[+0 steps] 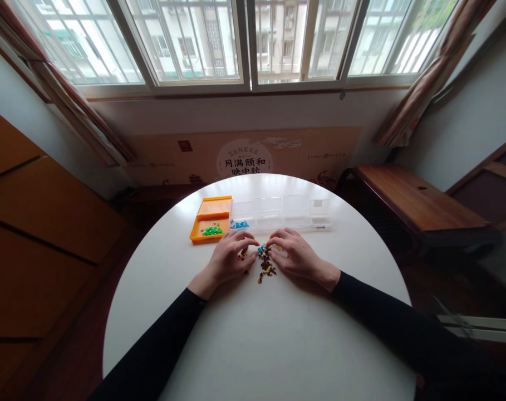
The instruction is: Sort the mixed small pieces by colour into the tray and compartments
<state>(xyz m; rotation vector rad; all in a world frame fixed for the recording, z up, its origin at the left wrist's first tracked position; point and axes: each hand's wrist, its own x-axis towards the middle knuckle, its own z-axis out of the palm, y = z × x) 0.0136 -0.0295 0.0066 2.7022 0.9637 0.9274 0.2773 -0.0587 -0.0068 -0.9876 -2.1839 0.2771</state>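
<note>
At the centre of the frame, both hands rest on the white round table (253,345), either side of a small loose pile of mixed beads (266,266) (brown, yellow and blue, as far as the colours can be made out). The left hand (230,257) and the right hand (292,255) have their fingers curled down, with the tips drawn together at the top edge of the pile. The beads are too small to tell whether either hand has one pinched. Just above the hands, the orange tray (213,207) holds a cluster of green beads (212,229). Beside it, the first cell of the clear compartment box (284,214) holds a few blue beads (239,224). The cells further right show little or nothing inside. Judging from this, the sorting by colour is in its early-to-middle part: green looks done, blue is partly gathered, and the brown and yellow have not been separated.
</note>
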